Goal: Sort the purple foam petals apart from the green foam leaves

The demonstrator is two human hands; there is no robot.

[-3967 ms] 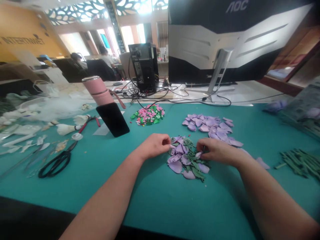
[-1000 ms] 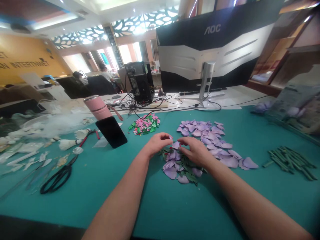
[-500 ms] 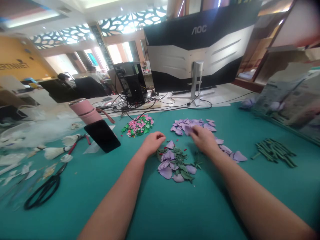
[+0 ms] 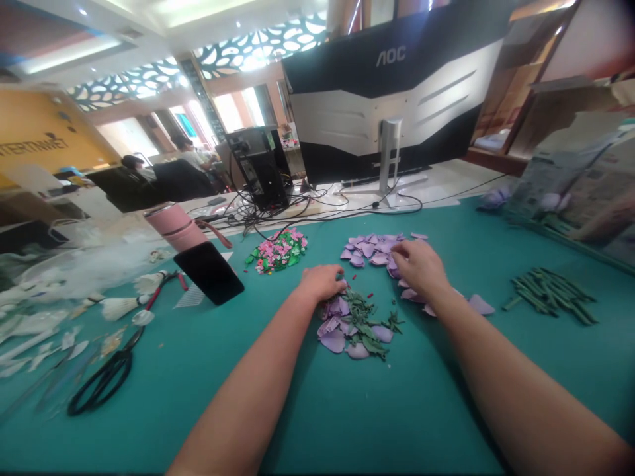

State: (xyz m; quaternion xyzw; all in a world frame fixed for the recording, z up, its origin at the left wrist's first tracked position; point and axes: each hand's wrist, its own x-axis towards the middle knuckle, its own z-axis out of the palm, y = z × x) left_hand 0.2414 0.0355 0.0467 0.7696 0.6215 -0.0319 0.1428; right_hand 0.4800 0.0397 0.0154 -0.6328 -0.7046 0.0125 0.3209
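Observation:
My left hand (image 4: 323,283) is closed, its fingertips pinching a pale purple petal at the back of a mixed pile. In this pile, purple petals (image 4: 333,340) lie among dark green leafy pieces (image 4: 366,324). Farther back is a heap of purple petals (image 4: 367,250). My right hand (image 4: 421,266) is over the right side of that heap, thumb and fingers drawn together. A petal shows just under its fingertips; whether they grip it is unclear. More petals (image 4: 480,305) trail out below my right wrist, partly covered. Small red pieces (image 4: 370,295) are scattered between the piles.
Pink and green pieces (image 4: 280,251) form a heap behind my left hand. Green stems (image 4: 550,294) lie at the right. Leftward are a phone (image 4: 211,272), a pink flask (image 4: 174,226), black scissors (image 4: 103,382) and shuttlecocks (image 4: 122,306). A monitor (image 4: 389,119) stands behind, amid cables.
My left hand has moved right and down onto the mixed pile's top petal. My right hand has shifted right along the purple heap, away from where it held a petal. The view has turned slightly.

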